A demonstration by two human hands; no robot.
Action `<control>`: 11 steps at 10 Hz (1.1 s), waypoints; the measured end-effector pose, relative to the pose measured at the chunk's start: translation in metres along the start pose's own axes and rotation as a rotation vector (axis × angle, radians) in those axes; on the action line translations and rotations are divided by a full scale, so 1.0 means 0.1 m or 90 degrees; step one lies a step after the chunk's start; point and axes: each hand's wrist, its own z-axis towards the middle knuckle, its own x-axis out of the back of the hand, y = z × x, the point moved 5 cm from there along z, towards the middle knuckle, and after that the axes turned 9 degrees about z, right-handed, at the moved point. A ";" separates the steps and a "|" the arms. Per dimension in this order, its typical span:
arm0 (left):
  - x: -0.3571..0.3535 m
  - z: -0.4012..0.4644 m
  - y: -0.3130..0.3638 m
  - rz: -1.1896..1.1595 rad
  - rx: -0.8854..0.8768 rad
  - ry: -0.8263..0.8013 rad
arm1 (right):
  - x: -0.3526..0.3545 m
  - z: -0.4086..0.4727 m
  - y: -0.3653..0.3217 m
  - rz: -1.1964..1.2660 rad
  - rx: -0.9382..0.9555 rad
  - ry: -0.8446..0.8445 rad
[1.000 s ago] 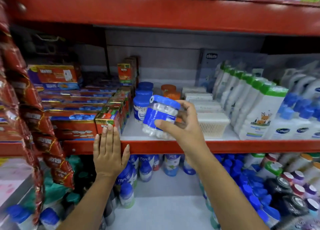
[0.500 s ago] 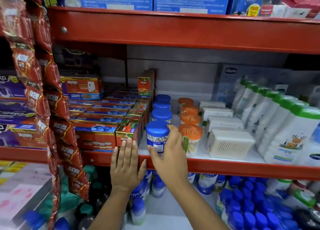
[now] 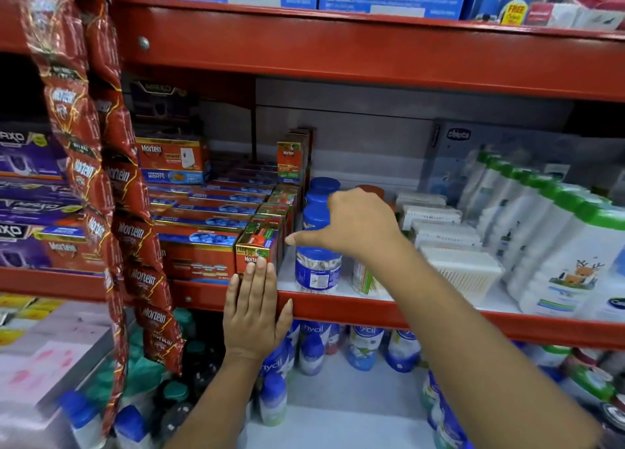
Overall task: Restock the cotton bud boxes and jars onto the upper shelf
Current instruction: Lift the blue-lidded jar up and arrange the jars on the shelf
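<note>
A clear cotton bud jar [image 3: 317, 273] with a blue label stands at the front of the red shelf [image 3: 341, 306], heading a row of blue-lidded jars [image 3: 324, 185]. My right hand [image 3: 355, 227] covers its lid from above, fingers curled over it and thumb pointing left. To its right an orange-lidded jar [image 3: 364, 276] is partly hidden by my wrist. Beyond that, white cotton bud boxes [image 3: 463, 272] sit in a row. My left hand [image 3: 253, 313] lies flat and empty against the shelf edge, its fingertips touching a Mortein box [image 3: 257, 250].
Stacked Mortein cartons [image 3: 199, 245] fill the shelf to the left, and green-capped white bottles [image 3: 568, 255] fill it to the right. Red sachet strips [image 3: 128, 232] hang at the left. Blue-capped bottles [image 3: 311, 350] stand on the shelf below, and a red shelf beam [image 3: 372, 56] runs overhead.
The blue-lidded jar went from tilted in my right hand to upright at the shelf front. My right hand then shifted from the jar's side to its lid. The left hand stayed put.
</note>
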 end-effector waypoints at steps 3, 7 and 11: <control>-0.01 0.00 -0.01 0.001 0.001 -0.001 | -0.03 0.28 -0.09 -0.018 -0.016 -0.316; -0.02 -0.01 0.00 0.004 0.001 0.001 | -0.05 0.27 -0.07 -0.022 0.046 -0.323; -0.02 -0.01 -0.01 0.007 0.000 0.003 | -0.07 0.23 -0.04 -0.003 0.075 -0.277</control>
